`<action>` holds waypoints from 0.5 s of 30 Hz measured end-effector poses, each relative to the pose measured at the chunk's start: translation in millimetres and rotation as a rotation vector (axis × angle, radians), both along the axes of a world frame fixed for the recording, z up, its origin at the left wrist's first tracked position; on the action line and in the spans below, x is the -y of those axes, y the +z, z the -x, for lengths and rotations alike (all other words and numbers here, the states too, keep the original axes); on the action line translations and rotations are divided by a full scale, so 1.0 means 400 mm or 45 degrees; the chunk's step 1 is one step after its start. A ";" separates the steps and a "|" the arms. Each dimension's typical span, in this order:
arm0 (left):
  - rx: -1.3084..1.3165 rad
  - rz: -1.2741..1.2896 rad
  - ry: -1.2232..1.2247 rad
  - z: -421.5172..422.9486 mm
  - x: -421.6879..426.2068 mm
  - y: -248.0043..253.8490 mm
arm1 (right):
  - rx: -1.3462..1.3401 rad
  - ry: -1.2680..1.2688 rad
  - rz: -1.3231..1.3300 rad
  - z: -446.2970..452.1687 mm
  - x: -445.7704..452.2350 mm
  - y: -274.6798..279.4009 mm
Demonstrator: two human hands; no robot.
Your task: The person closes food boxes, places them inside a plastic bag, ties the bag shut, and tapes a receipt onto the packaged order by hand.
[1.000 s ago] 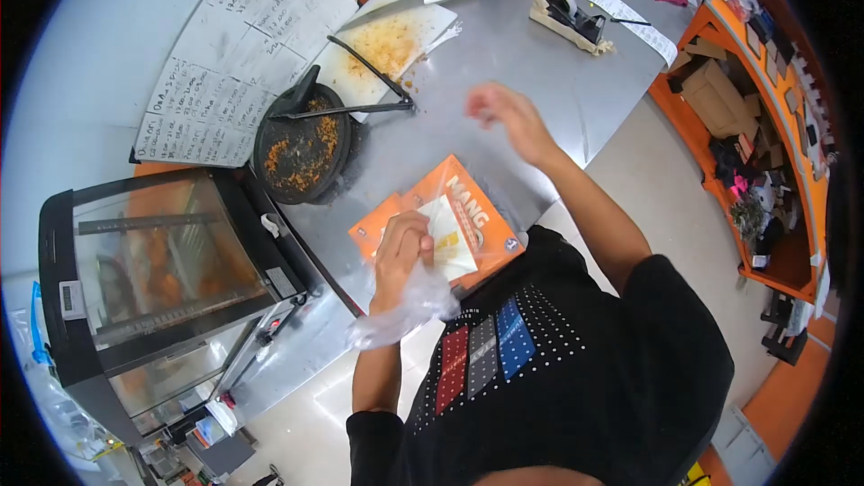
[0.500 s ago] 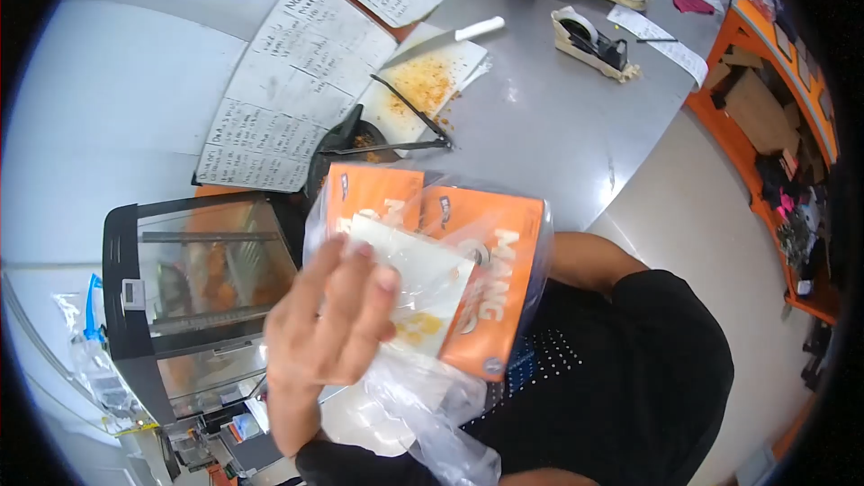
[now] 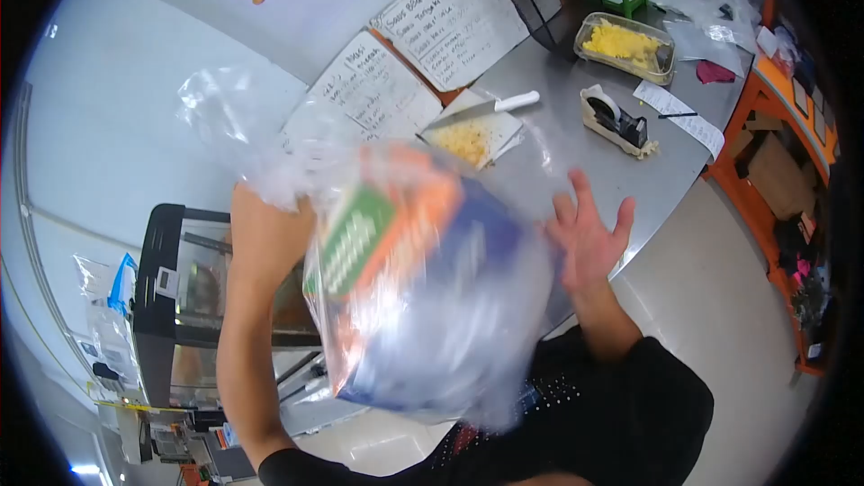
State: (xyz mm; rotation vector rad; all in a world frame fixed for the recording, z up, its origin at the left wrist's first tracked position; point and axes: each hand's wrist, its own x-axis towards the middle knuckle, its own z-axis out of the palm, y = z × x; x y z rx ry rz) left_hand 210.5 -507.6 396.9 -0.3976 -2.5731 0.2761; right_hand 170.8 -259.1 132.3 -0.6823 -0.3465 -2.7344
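Note:
A clear plastic bag [image 3: 432,324] hangs in front of me, blurred by motion. Orange boxes [image 3: 409,207] show through it, along with a green and white printed panel [image 3: 358,238] and a dark blue area. My left hand [image 3: 274,220] is closed on the bag's gathered neck, its fingers mostly hidden by the crumpled plastic. To the right of the bag, my right hand [image 3: 583,238] is open with its fingers spread, holding nothing; I cannot tell whether its fingertips touch the plastic.
On the metal table [image 3: 558,139] lie a white-handled knife [image 3: 517,102] on a crumb-covered board [image 3: 472,139], a tape dispenser [image 3: 619,121], a tub of yellow food [image 3: 625,47] and a paper strip [image 3: 679,117]. A glass display case [image 3: 162,306] stands left; an orange shelf [image 3: 751,157] stands right.
The bag of boxes has been lifted and turned, its neck now up at the left in my left hand. My right hand has come into view, open. The tongs are hidden now.

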 end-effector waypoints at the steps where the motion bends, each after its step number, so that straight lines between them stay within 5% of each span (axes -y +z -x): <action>1: 0.019 0.187 -0.019 -0.009 -0.046 0.032 | -0.034 0.083 0.056 0.003 0.028 -0.060; 2: -0.018 0.179 -0.121 -0.034 -0.114 0.054 | -0.052 0.169 0.110 -0.013 0.045 -0.126; 3: 0.074 0.212 -0.081 -0.047 -0.133 0.070 | 0.316 0.319 -0.527 -0.044 0.077 -0.112; 6: 0.254 0.222 0.163 -0.089 -0.180 0.102 | 0.346 1.221 -0.302 -0.080 0.234 -0.096; 10: -0.010 0.383 -0.225 -0.140 -0.003 0.069 | 0.138 1.032 -0.305 -0.026 0.315 -0.025; 13: 0.240 -0.144 0.118 -0.187 0.103 0.019 | -0.028 0.653 -0.351 0.056 0.280 0.058; 15: 0.157 0.252 0.344 -0.178 0.073 0.002 | -0.122 0.365 -0.368 0.101 0.225 0.115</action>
